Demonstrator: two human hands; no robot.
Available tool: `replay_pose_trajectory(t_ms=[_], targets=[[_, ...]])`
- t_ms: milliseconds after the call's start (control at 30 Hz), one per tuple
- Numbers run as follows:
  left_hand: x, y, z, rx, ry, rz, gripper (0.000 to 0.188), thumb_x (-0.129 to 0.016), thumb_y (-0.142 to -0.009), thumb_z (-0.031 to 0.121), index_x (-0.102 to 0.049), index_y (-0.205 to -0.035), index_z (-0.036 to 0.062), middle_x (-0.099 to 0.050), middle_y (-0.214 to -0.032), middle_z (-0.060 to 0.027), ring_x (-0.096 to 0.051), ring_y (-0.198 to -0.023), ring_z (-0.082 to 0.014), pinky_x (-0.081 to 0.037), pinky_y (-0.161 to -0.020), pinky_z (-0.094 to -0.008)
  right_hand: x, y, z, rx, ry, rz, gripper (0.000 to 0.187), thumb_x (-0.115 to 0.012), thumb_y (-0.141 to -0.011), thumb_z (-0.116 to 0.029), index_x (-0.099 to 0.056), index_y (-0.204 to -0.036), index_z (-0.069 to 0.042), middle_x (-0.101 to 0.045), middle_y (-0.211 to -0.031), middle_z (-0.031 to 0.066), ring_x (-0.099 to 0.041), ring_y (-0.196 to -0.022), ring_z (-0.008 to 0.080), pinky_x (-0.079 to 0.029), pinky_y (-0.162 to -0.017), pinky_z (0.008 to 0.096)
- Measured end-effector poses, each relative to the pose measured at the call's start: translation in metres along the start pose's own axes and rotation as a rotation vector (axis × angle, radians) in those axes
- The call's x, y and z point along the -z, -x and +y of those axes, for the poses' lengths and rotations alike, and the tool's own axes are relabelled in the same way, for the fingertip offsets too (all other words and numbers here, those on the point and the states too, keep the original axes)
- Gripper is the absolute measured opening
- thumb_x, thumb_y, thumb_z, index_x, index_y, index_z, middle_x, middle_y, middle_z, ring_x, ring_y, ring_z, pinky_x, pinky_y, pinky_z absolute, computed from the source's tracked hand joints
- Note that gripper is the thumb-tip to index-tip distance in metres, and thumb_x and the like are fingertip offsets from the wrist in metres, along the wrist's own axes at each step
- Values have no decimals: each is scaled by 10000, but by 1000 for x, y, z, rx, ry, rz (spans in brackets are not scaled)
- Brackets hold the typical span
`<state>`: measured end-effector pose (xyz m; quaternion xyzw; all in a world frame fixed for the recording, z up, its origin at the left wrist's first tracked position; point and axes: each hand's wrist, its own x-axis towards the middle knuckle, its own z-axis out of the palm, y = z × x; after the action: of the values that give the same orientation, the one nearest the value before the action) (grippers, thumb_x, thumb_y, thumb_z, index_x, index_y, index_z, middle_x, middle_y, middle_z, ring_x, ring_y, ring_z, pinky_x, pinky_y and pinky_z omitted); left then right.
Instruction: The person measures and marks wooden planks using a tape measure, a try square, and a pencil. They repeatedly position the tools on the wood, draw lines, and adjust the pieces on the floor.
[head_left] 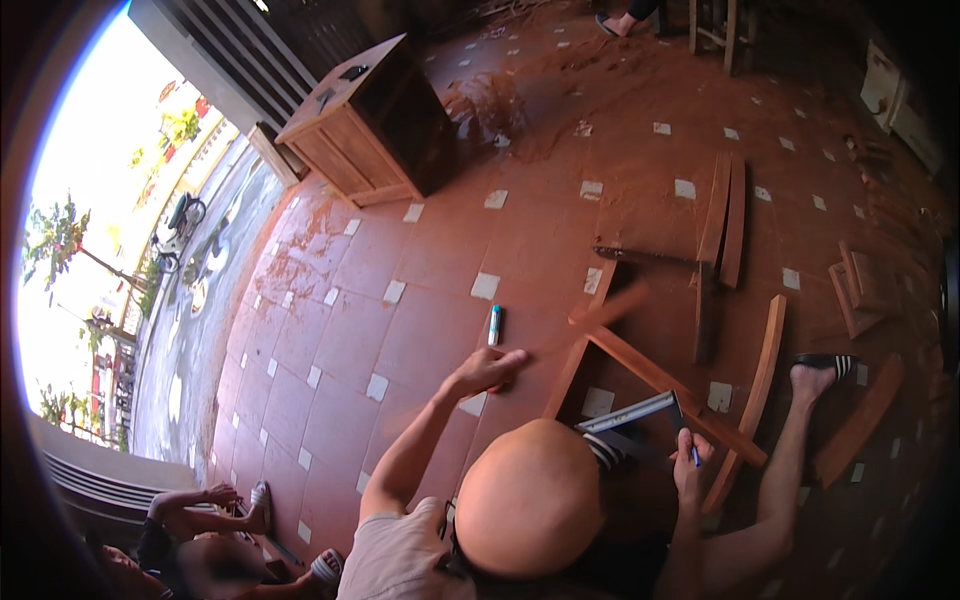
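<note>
My left hand (485,372) is above the tiled floor, holding nothing I can see, its fingers stretched to the right. Just beyond it lies a white marker with a teal cap (495,325). In my right hand (690,465) are a carpenter's square (628,411) and a slim blue pen (696,456). The silver arm of the square points left, beside my raised knee (530,498). Wooden strips in front of me form an angled frame (650,362). Above their corner, a short wooden piece (625,305) is smeared by motion.
Long wooden strips (725,220) and a curved board (860,425) lie to the right. A wooden cabinet (365,130) stands far left. At lower left another person (195,550) sits low. Reddish dust covers the far floor (560,80).
</note>
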<state>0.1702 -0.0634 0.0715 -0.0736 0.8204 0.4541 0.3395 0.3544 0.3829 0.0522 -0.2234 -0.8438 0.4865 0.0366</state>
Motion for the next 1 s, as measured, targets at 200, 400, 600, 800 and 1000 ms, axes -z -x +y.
replay_pose_trajectory(t_ms=[200,400,600,800,1000], targets=[[81,26,34,-155,665,416,739,-538,-1023,741,-660,-1234,42,-741,-989,-115,-722,-855,-249,-604,-811,-416,4,-5,-10,-37,39,-131,469,-566,-1124,-363,-669,-1347,37,-739,-1069,155,-693,-774,217,-574,-686,369],[93,39,17,-330,1115,424,722,-656,-989,702,-545,-1396,116,-652,-1319,-144,-638,-1252,-303,-496,-1085,-522,8,-3,-11,59,10,60,499,-610,-1103,-289,-549,-700,0,-544,-555,76,-616,-534,162,-469,-534,356],[21,36,-33,-91,1393,392,753,-735,-940,686,-535,-1448,166,-619,-1438,-78,-580,-1353,-297,-415,-1199,-523,6,-8,18,18,24,60,459,-611,-1084,-318,-641,-769,15,-657,-632,190,-722,-621,340,-515,-589,452],[-78,9,-73,302,1634,547,750,-791,-920,632,-560,-1425,129,-589,-1478,-119,-605,-1329,-275,-476,-1137,-413,7,-4,3,-30,71,52,497,-607,-1099,-352,-628,-770,19,-615,-614,136,-703,-584,247,-512,-570,390],[-106,8,-139,687,1757,306,538,-814,-925,568,-712,-1147,88,-714,-1225,-143,-700,-1099,-266,-560,-963,-363,9,-2,-14,-69,193,3,487,-581,-1097,-402,-704,-837,-9,-679,-639,144,-727,-631,305,-522,-609,428]])
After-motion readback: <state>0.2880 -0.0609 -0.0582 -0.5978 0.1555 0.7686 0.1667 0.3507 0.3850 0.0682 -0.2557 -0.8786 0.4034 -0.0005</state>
